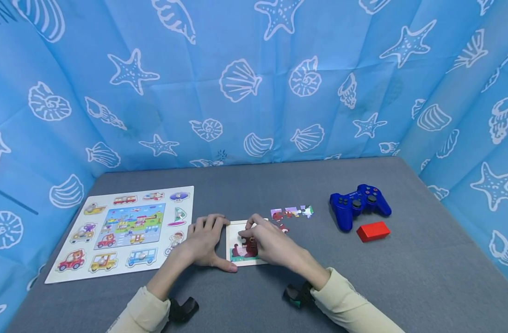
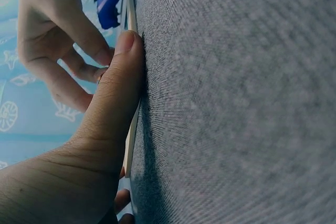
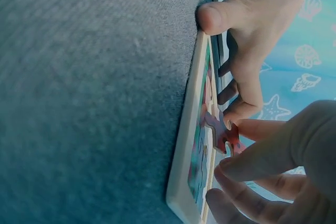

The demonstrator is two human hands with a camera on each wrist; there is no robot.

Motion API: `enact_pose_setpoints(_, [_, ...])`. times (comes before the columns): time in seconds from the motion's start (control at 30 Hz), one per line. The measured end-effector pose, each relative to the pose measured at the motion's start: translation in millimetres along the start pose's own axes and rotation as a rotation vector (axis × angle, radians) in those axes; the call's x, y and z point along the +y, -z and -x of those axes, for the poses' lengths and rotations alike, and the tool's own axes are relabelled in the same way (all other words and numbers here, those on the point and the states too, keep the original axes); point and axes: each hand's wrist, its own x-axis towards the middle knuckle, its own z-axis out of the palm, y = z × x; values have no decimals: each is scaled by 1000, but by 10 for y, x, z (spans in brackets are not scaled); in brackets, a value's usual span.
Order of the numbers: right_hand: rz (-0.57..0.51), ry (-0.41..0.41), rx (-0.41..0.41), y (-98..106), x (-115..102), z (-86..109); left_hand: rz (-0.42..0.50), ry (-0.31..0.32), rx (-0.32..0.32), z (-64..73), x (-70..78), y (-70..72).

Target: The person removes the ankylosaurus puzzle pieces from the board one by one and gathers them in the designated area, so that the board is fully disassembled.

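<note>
A small wooden puzzle tray [image 1: 234, 228] lies on the grey table, with brown, pink and green jigsaw pieces in its lower part. My left hand [image 1: 205, 240] holds the tray's left side, thumb at the near corner and fingers at the far one. Over the tray, my right hand [image 1: 275, 243] pinches a reddish-brown jigsaw piece [image 3: 220, 129] between thumb and fingers. In the right wrist view that piece is tilted above the tray's inside; whether it touches other pieces I cannot tell. Several loose jigsaw pieces [image 1: 293, 212] lie beyond the right hand, another [image 1: 283, 228] partly behind it.
To the left lies a large vehicle puzzle board [image 1: 166, 252] with knobbed pieces. A blue game controller [image 1: 345, 217] and a red block [image 1: 373, 231] sit at the right. A blue curtain [image 1: 254, 115] with shell prints hangs behind the table.
</note>
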Motion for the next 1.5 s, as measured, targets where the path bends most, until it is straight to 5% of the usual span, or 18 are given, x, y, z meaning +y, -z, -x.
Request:
enact_pose_setpoints(0.5, [69, -15, 20, 11, 5, 5, 0, 10, -7, 30, 52, 45])
enact_pose_setpoints(1.5, [14, 41, 37, 25, 113, 29, -1, 8, 3, 41, 62, 44])
